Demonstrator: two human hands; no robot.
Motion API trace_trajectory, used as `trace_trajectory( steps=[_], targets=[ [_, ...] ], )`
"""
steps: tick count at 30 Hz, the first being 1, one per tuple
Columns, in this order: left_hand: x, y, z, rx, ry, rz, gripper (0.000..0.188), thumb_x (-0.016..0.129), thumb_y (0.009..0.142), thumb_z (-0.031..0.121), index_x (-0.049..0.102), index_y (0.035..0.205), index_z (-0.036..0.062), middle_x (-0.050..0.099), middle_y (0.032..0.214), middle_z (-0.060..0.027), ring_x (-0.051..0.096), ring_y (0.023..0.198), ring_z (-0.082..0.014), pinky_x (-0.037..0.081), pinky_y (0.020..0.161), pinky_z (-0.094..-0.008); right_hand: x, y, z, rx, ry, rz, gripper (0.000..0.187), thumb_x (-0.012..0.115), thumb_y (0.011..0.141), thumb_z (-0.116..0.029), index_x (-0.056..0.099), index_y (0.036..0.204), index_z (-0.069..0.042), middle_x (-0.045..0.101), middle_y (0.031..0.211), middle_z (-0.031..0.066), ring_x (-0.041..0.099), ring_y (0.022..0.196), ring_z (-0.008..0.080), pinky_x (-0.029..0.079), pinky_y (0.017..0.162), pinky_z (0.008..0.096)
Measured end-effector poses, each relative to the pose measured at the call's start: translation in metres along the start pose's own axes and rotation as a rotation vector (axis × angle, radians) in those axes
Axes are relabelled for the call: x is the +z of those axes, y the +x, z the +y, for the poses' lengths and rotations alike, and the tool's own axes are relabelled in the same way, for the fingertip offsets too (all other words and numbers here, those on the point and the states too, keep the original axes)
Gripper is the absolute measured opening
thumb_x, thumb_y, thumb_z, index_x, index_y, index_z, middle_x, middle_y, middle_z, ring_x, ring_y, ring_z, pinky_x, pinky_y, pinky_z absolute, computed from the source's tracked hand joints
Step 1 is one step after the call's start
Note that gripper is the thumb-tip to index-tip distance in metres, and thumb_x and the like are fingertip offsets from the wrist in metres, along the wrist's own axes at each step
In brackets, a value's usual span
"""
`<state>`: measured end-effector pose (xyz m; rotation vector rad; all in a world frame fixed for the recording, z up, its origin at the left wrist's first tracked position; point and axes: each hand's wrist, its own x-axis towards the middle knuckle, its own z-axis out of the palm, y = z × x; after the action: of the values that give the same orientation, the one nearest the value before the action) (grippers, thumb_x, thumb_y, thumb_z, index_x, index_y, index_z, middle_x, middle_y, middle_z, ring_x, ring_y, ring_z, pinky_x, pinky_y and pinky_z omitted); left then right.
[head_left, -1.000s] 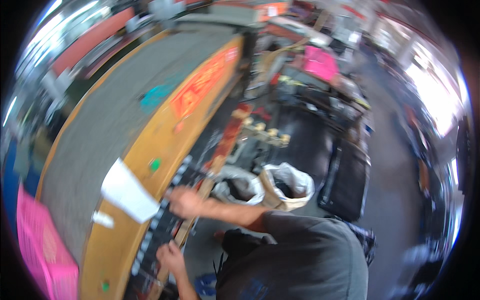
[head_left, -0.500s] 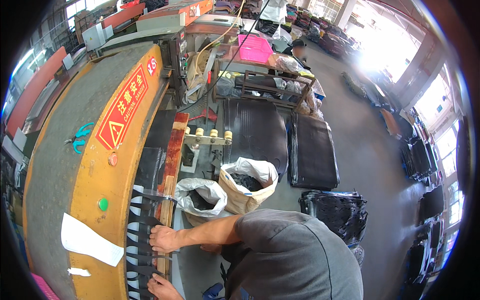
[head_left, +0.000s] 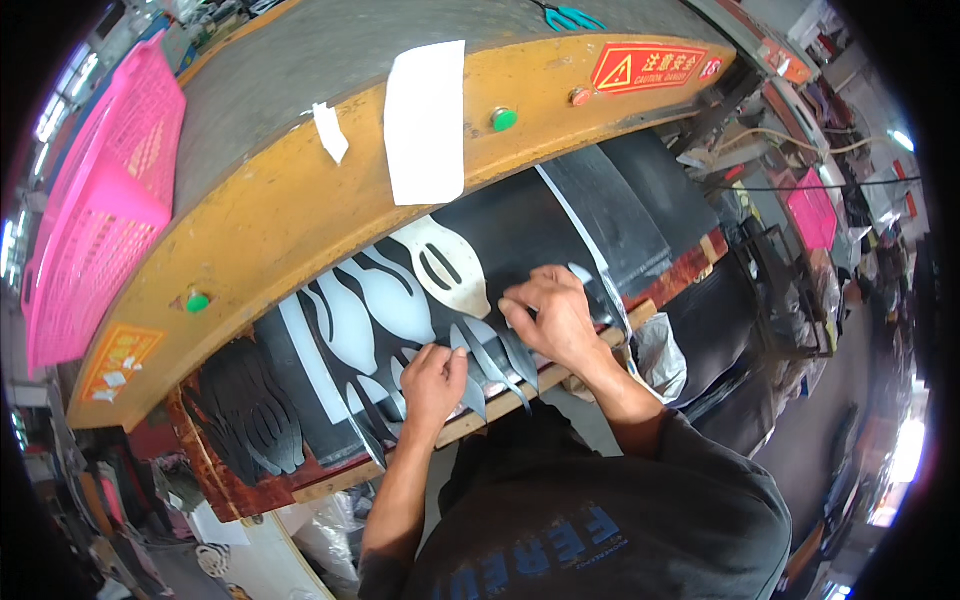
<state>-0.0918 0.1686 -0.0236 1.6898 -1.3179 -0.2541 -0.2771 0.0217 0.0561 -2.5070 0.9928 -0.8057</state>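
Observation:
A black sheet [head_left: 510, 225] lies on the press bed, with several white curved shapes [head_left: 345, 325] showing in it like cut-outs. On it rests a cream, insole-shaped plate [head_left: 465, 285] with two long slots. My left hand [head_left: 433, 383] is closed over thin black and pale strips [head_left: 485, 355] at the near edge. My right hand [head_left: 555, 315], fingers curled in, is just right of the cream plate's near end. Whatever either hand pinches is hidden beneath the fingers. Dark cut pieces [head_left: 255, 415] are bunched at the bed's left end.
The press's yellow beam [head_left: 290, 165] arches across beyond the bed, carrying green buttons [head_left: 503, 120], a red button [head_left: 579, 97] and a white paper [head_left: 427, 130]. Pink baskets [head_left: 110, 210] stand at the left. A white sack [head_left: 660, 360] is at right, beside the bed's wooden edge [head_left: 480, 415].
My view has swung round, so the press now lies ahead instead of at the left. Both hands have shifted along the strips and their fingers are more curled. The cream plate now shows.

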Motion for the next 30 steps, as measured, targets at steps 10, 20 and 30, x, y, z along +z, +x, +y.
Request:
trace_trajectory(
  steps=[10,20,30],
  targets=[
    [0.023,0.121,-0.048,0.232,0.201,-0.015,0.026,0.08,0.083,0.023,0.061,0.069,0.0102,0.064,0.073,-0.0065,0.065,0.063,-0.0303,0.053,0.056,-0.0438,0.126,0.169,0.005,0.073,-0.046,-0.34,0.081,0.086,0.072,-0.037,0.066,0.146,-0.011,0.051,0.156,0.0237,0.049,0.142,0.047,0.046,0.114,0.0531],
    [0.01,0.155,-0.02,-0.111,0.073,-0.339,0.051,0.082,0.088,0.055,0.07,0.076,0.0065,0.072,0.077,-0.0095,0.073,0.071,-0.0315,0.056,0.061,-0.0456,0.071,0.228,0.052,0.61,1.021,-0.438,0.062,0.082,0.078,-0.009,0.072,0.138,0.001,0.077,0.111,0.0103,0.07,0.095,0.0162,0.057,0.087,0.0302],
    [0.022,0.185,-0.06,-0.414,-0.081,-0.319,0.051,0.066,0.102,0.042,0.07,0.082,-0.0048,0.068,0.074,-0.0272,0.071,0.076,-0.0447,0.055,0.073,-0.0518,0.078,0.226,0.081,0.575,1.228,-0.491,0.081,0.076,0.08,-0.031,0.06,0.151,0.004,0.071,0.128,0.0115,0.069,0.104,0.0191,0.057,0.088,0.0303]
  ],
)
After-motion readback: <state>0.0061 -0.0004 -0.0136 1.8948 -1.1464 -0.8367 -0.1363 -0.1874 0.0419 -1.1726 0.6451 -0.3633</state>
